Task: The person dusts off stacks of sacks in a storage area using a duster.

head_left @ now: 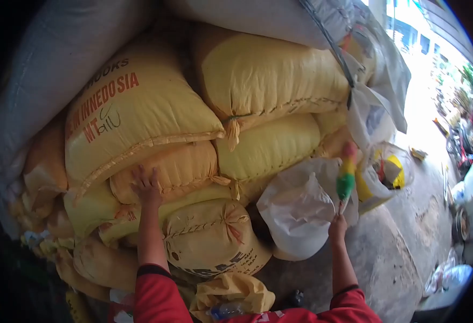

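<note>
My left hand [147, 189] lies with its fingers spread on an orange-tan sack [188, 167] in the stack, just under a large yellow sack with red print [134, 113]. On the right, my right hand [338, 226] is closed round the thin handle of a duster [346, 180] with a green, yellow and pink head, which points upward. Behind the duster stands a white sack [301, 210] with a crumpled top. The duster's head overlaps this sack's right edge in view; whether they touch, I cannot tell.
Stacked yellow sacks [274, 70] rise ahead, with white sacks [75, 59] above. A yellow and white bag [374, 185] stands at the right on the concrete floor [376, 247]. A tan sack [209, 237] and a crumpled yellow sack [234, 293] are near my body. Clutter lines the far right.
</note>
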A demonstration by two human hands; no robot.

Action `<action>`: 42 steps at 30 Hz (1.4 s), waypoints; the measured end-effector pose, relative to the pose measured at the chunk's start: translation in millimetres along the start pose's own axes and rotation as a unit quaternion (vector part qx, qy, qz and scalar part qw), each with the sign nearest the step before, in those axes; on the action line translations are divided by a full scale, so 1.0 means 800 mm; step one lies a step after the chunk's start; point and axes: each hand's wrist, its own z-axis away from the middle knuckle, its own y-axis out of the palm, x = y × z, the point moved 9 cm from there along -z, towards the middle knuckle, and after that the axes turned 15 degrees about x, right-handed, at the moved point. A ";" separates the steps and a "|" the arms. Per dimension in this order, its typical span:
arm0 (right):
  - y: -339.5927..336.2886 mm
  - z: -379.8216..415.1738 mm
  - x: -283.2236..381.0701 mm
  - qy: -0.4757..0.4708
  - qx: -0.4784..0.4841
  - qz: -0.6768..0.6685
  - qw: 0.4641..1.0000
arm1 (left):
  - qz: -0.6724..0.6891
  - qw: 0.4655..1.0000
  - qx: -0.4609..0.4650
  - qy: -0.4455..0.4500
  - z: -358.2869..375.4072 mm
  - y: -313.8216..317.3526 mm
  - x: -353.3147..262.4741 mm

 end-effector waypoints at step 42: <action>0.098 0.116 0.791 -0.553 0.196 0.224 0.779 | 0.631 0.726 0.178 0.207 0.466 0.296 -0.130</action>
